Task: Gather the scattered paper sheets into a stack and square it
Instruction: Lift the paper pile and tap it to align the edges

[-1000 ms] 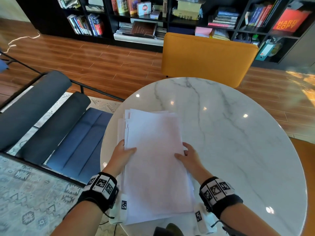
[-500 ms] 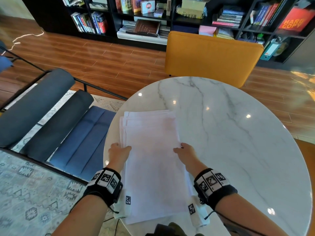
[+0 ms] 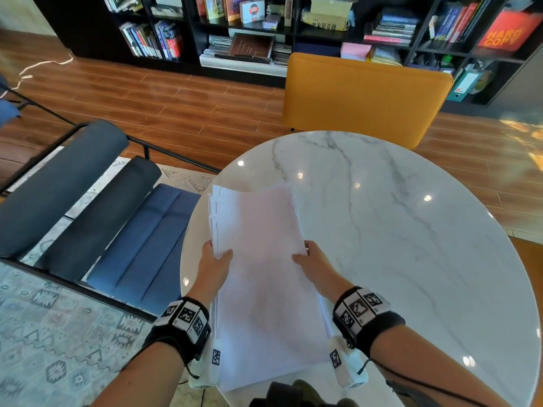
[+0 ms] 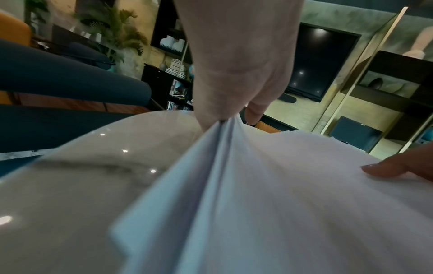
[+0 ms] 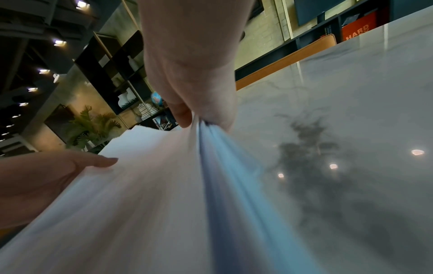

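Note:
A loose stack of white paper sheets [image 3: 261,259] is held up off the round marble table [image 3: 411,230], tilted with its far end raised. My left hand [image 3: 216,264] pinches the stack's left edge, thumb on top. My right hand [image 3: 311,259] pinches the right edge the same way. The left wrist view shows the left hand [image 4: 225,103] pinching the paper sheets [image 4: 281,204], whose edges fan apart. In the right wrist view the right hand [image 5: 201,111] clamps the paper sheets [image 5: 145,204]. Sheet corners at the stack's far left are stepped and uneven.
A mustard chair [image 3: 364,98] stands at the table's far side. A blue padded bench [image 3: 97,212] runs along the left, over a patterned rug [image 3: 53,348]. A dark bookshelf [image 3: 293,24] lines the back wall. Bare marble lies to the right of the stack.
The stack lay flat under both hands before; now both hands pinch its side edges and have lifted it, the far end tipping up.

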The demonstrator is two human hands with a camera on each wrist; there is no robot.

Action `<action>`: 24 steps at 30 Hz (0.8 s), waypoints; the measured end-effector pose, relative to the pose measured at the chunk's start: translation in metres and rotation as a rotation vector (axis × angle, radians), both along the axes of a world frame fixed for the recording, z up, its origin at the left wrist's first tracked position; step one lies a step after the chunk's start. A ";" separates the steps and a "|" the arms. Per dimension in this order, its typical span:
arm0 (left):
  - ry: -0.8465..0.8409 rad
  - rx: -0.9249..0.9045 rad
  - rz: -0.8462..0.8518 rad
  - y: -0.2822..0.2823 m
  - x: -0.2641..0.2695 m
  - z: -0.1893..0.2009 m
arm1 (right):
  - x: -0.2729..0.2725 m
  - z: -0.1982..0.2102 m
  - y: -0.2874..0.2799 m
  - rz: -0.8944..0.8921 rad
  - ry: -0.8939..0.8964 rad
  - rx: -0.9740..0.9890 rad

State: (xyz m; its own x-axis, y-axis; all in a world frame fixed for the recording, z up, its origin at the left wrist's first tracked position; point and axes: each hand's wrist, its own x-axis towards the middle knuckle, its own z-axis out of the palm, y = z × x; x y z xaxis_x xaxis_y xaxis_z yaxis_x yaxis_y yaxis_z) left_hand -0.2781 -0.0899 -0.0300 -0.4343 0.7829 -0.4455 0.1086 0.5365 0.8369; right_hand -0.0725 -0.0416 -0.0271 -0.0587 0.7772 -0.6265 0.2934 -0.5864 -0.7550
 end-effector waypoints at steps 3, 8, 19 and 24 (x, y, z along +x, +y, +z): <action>-0.019 0.047 -0.007 0.001 0.005 0.003 | 0.002 -0.003 -0.005 -0.041 0.032 0.008; -0.005 0.194 -0.019 -0.003 0.007 0.016 | 0.009 0.002 -0.011 -0.134 0.143 0.021; -0.062 0.464 -0.145 0.007 0.057 0.088 | 0.089 0.053 -0.022 -0.196 0.277 0.268; 0.182 0.631 -0.191 0.014 0.110 0.113 | 0.131 0.090 -0.021 -0.324 0.135 0.547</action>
State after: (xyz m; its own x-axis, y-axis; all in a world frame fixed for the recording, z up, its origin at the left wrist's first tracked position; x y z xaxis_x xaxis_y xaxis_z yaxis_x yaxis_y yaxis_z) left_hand -0.1685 -0.0761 0.0828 -0.2872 0.9392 0.1880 0.3212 -0.0905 0.9427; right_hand 0.0583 -0.0626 0.0627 0.1817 0.9736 -0.1383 0.0483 -0.1493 -0.9876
